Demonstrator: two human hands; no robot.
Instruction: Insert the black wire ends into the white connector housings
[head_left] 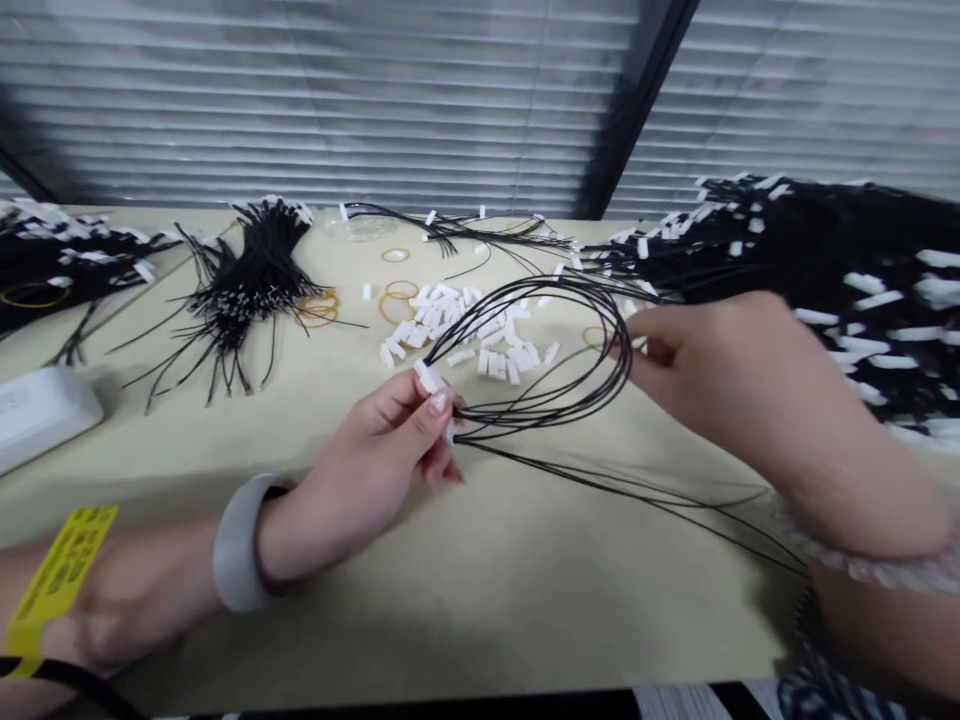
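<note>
My left hand [390,430] is closed, with thumb and fingers pinching a wiring harness by its white plastic connectors [430,377]. From these connectors the thin black wires [540,410] bow out in a wide loop to the right, while a few loose ends trail toward the lower right. At the right bend of that loop, my right hand [705,370] has its fingertips pinched on the black wires; exactly how many strands it grips is hidden. Just behind the loop lies a loose pile of small white connectors [442,315] on the table.
A tied bundle of black wires [255,260] lies at back left near yellow rubber bands [319,308]. Large heaps of wires with white connectors [810,240] fill the right side and far left. A white device [45,410] sits at the left edge. Window blinds [337,100] stand behind.
</note>
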